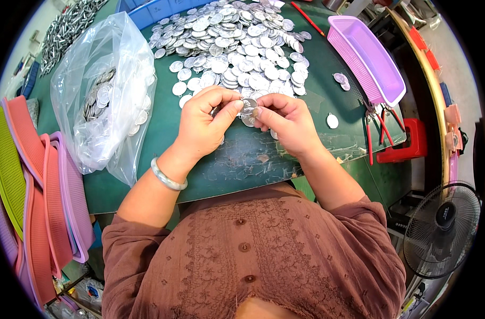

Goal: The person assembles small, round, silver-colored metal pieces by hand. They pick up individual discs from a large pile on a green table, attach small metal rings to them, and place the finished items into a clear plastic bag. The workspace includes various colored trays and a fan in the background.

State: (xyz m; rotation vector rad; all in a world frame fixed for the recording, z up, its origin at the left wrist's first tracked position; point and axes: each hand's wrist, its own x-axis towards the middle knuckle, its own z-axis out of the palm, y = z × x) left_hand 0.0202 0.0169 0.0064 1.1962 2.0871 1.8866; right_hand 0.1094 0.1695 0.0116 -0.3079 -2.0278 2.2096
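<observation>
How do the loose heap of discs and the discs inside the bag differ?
The loose heap is uncovered, while the bagged discs sit within a clear plastic bag.
The loose heap spreads wider than the bagged discs.
The loose heap lies beyond the hands; the bagged discs lie left of the left hand.
Both are silvery and roundish.

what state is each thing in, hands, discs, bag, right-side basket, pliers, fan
Left hand: closed, pinching the held disc
Right hand: closed, pinching the held disc
Held disc: between both hands' fingertips
Loose silver discs: heaped, some scattered
Clear plastic bag: partly filled
Purple basket: open side up
Red-handled pliers: handles spread
Fan: spinning or still, cannot tell
</observation>
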